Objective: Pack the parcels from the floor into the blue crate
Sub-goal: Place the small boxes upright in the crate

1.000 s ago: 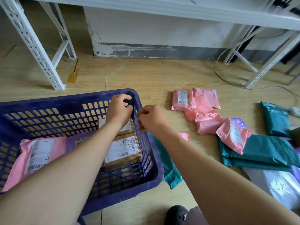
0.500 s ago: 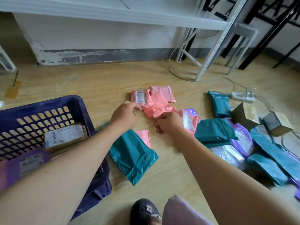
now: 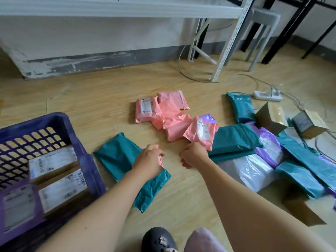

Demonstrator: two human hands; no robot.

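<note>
A small pink parcel on a teal parcel is gripped by the curled fingers of the left hand, a labelled pink parcel at 1 o'clock is pinched by the right hand, and the blue crate is seen at 9 o'clock.
</note>
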